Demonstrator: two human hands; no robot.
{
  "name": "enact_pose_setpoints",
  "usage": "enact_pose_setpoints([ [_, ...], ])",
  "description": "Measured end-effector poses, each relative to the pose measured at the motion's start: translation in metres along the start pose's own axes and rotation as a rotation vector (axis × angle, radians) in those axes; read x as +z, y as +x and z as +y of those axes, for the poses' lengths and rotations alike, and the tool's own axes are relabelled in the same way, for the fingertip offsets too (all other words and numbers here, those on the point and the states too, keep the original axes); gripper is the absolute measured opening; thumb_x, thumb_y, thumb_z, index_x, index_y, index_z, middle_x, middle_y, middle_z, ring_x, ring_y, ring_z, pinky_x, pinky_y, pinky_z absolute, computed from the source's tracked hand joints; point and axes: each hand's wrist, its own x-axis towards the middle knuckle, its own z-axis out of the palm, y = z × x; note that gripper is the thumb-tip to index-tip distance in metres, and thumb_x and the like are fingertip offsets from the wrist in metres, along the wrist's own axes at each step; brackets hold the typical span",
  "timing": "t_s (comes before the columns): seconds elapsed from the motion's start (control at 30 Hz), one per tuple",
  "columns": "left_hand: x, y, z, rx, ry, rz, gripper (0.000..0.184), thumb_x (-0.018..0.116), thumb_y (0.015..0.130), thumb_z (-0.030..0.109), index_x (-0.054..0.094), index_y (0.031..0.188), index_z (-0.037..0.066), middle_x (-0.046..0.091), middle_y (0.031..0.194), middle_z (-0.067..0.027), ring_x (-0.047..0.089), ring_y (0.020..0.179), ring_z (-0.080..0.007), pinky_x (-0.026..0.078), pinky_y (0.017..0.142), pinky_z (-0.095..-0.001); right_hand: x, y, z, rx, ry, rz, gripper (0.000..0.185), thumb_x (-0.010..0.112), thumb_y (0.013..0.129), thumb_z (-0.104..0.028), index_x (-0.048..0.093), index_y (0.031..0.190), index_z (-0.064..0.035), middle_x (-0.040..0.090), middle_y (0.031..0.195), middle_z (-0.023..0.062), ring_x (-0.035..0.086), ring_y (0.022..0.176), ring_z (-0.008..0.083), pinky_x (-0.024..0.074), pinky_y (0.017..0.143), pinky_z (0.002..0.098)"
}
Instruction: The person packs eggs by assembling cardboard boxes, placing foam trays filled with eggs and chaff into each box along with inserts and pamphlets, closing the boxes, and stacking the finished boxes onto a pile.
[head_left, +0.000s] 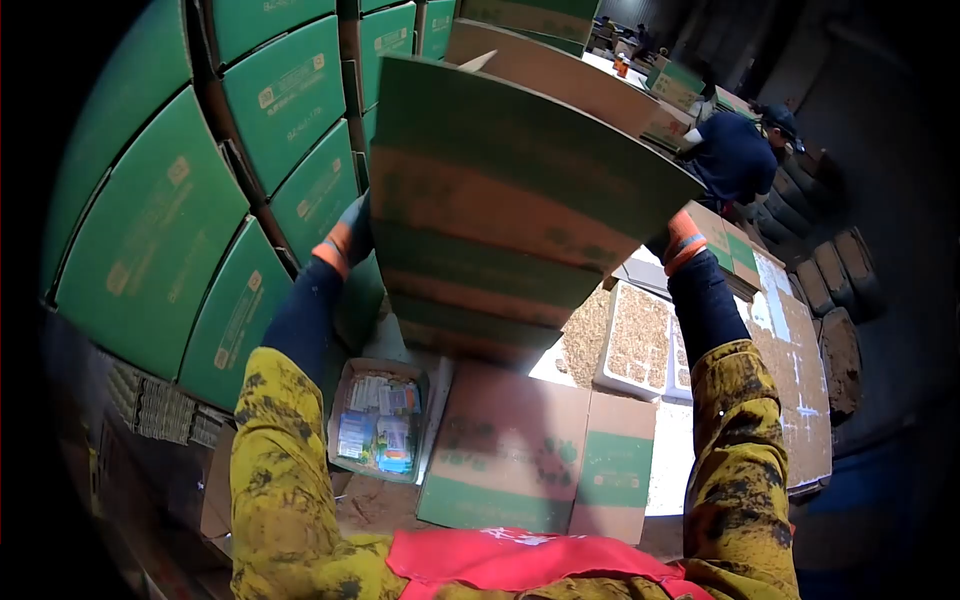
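Note:
A large green and brown cardboard box [500,190] is raised in front of me, filling the middle of the head view. My left hand [350,232], in a glove with an orange cuff, grips its left side. At its right edge is my right hand [678,240], gloved the same way. The fingers of both hands are mostly hidden by the cardboard. Below the box, a flat piece of printed cardboard [510,440] lies on the work surface. To its left stands a small bin [340,445] of colourful printed packets [385,415].
Tall stacks of green boxes [150,230] rise along the left. White trays of brown granular material [640,335] lie to the right. A co-worker in dark clothing [735,150] bends over farther back. Dark filled sacks or crates [835,270] line the right.

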Motion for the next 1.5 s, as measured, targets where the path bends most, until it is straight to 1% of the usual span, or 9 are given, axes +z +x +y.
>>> enact_pose_setpoints([
  [0.17,0.019,-0.021,-0.069,-0.295,-0.500,0.476,0.040,0.037,0.096,0.024,0.047,0.127,0.002,0.056,0.119,-0.0164,0.052,0.109,-0.0304,0.042,0.093,-0.0374,-0.026,0.020,0.041,0.122,-0.046,-0.191,0.035,0.054,0.092,-0.019,0.051,0.121,0.0004,0.057,0.117,0.0106,0.054,0.107,0.0182,0.0430,0.091,0.0274],
  [0.37,0.027,-0.065,-0.126,0.093,0.805,0.531,0.046,0.050,0.090,0.023,0.043,0.129,0.000,0.057,0.114,-0.0227,0.054,0.103,-0.0381,0.043,0.091,-0.0390,0.060,-0.023,-0.014,0.335,0.581,0.105,0.040,0.051,0.092,-0.015,0.045,0.130,-0.0035,0.055,0.121,0.0129,0.054,0.106,0.0241,0.0437,0.090,0.0290],
  [0.4,0.038,-0.076,-0.113,0.093,1.018,0.484,0.049,0.053,0.089,0.024,0.041,0.131,0.001,0.056,0.116,-0.0227,0.054,0.104,-0.0370,0.043,0.092,-0.0385,0.047,-0.037,0.007,-0.055,-0.063,0.037,0.040,0.048,0.093,-0.018,0.044,0.131,-0.0048,0.053,0.124,0.0124,0.054,0.107,0.0239,0.0442,0.089,0.0298],
  [0.53,0.096,-0.132,-0.090,-0.124,-0.517,0.679,0.051,0.044,0.095,0.021,0.029,0.141,0.007,0.046,0.134,-0.0129,0.054,0.107,-0.0283,0.044,0.090,-0.0380,0.005,-0.173,0.037,0.125,-0.122,0.188,0.055,0.059,0.089,-0.026,0.039,0.136,-0.0036,0.042,0.135,0.0106,0.050,0.112,0.0185,0.0451,0.087,0.0282],
  [0.77,0.301,-0.276,-0.101,-0.515,1.114,0.231,0.090,0.057,0.077,0.059,0.030,0.139,-0.001,0.031,0.143,-0.0206,0.028,0.132,-0.0398,0.021,0.107,-0.0506,-0.120,-0.457,0.158,0.919,-0.814,0.562,0.048,0.069,0.081,-0.027,0.051,0.107,0.0084,0.064,0.093,0.0180,0.062,0.084,0.0246,0.0490,0.074,0.0330],
  [1.03,0.292,-0.264,-0.147,-0.321,0.179,0.717,0.066,0.061,0.085,0.008,0.025,0.141,-0.001,0.032,0.143,-0.0180,0.036,0.128,-0.0230,0.029,0.107,-0.0324,-0.156,-0.430,0.070,0.537,-0.117,0.733,0.030,0.068,0.084,-0.016,0.059,0.106,0.0019,0.064,0.093,0.0051,0.057,0.079,0.0111,0.0471,0.072,0.0235],
  [1.17,0.329,-0.201,0.126,0.138,0.952,0.898,0.069,0.060,0.087,0.024,0.025,0.140,-0.003,0.033,0.139,-0.0237,0.037,0.126,-0.0350,0.027,0.105,-0.0418,-0.190,-0.403,0.023,0.317,0.074,0.444,0.027,0.060,0.090,-0.015,0.053,0.111,-0.0004,0.061,0.102,0.0043,0.055,0.088,0.0096,0.0448,0.080,0.0237],
  [1.3,0.341,-0.193,0.250,0.345,1.313,0.180,0.046,0.060,0.085,0.018,0.048,0.128,0.003,0.052,0.120,-0.0182,0.048,0.112,-0.0334,0.031,0.101,-0.0437,-0.225,-0.394,0.016,0.225,0.046,0.165,0.033,0.062,0.089,-0.017,0.052,0.115,0.0006,0.061,0.103,0.0058,0.055,0.090,0.0118,0.0442,0.084,0.0251],
  [1.5,0.313,-0.207,0.305,-0.593,0.370,-0.298,0.034,0.051,0.086,-0.001,0.058,0.119,0.001,0.063,0.107,-0.0042,0.055,0.096,-0.0100,0.043,0.086,-0.0242,-0.172,-0.358,-0.111,-0.550,-0.586,0.343,0.063,0.067,0.079,-0.014,0.038,0.132,0.0006,0.041,0.134,0.0214,0.036,0.127,0.0354,0.0243,0.109,0.0442],
])
